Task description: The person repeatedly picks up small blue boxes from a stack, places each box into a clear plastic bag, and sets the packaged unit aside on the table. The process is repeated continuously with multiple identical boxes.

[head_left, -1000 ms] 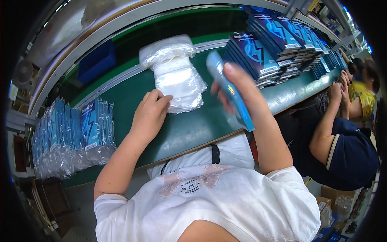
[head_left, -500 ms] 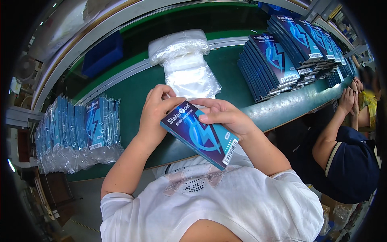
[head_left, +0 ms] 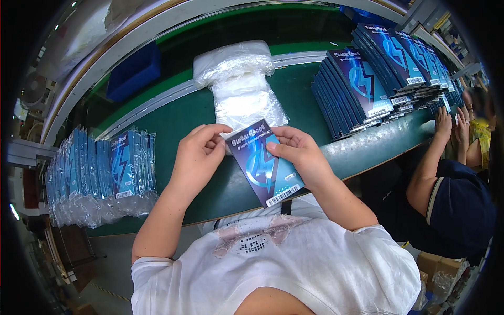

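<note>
Just short of the plastic bags [head_left: 242, 102], my right hand [head_left: 303, 156] is pinching the blue box [head_left: 258, 167], its long axis slanting away leftward; my curled left hand [head_left: 201, 150] is hovering by its upper-left corner, grip unclear.

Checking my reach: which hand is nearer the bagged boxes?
Left. The left hand is right of the bagged boxes; the right hand is farther right, holding a blue box.

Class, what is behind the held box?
Clear bags and the green table show past the box. What lies directly behind is covered, including any part of the right hand there.
</note>
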Available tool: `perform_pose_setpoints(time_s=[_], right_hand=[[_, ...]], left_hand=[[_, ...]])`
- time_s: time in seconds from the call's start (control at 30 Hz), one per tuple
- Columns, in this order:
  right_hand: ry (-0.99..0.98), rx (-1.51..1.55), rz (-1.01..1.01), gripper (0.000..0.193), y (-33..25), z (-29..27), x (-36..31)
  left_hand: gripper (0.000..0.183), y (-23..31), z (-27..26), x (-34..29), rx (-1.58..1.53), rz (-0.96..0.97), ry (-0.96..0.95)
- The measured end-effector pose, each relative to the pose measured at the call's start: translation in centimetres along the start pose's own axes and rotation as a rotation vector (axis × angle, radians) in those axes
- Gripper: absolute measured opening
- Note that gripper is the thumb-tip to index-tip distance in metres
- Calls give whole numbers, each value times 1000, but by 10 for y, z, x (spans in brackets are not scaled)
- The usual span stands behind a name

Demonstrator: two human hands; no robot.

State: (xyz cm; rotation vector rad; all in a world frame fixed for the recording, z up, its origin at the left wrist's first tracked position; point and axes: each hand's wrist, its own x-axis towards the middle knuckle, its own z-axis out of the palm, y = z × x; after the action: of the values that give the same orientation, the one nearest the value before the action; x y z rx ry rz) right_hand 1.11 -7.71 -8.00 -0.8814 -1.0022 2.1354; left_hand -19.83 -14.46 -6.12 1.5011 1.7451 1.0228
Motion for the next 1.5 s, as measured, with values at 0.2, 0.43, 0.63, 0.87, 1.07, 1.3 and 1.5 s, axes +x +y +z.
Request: perform_pose_setpoints(time_s=[0.2,0.43,0.63,0.87,1.07,1.3,1.5], right_hand=[[197,127,-158,13,8,9,1],[62,-558,-218,16,3,20,-15],[-200,-814,-417,96,-30,19,-23],[140,-696,-1287,18,-43,24,-22],[-228,-928,-1162,26,-11,59,-10],[-556,-824,-1092,64,21,71,-17],[-601,-666,-894,56,-3,45,-27]], left_hand=[[43,11,9,-14,-265,15,-114],[33,30,37,-11,-1089,-254,77],[28,34,19,-4,-1223,-278,192],[42,51,33,-31,-984,-157,-319],[51,47,19,-29,-1539,-344,-365],[37,28,-3,-43,-1515,-521,48],[30,-10,-70,-84,-805,-12,791]])
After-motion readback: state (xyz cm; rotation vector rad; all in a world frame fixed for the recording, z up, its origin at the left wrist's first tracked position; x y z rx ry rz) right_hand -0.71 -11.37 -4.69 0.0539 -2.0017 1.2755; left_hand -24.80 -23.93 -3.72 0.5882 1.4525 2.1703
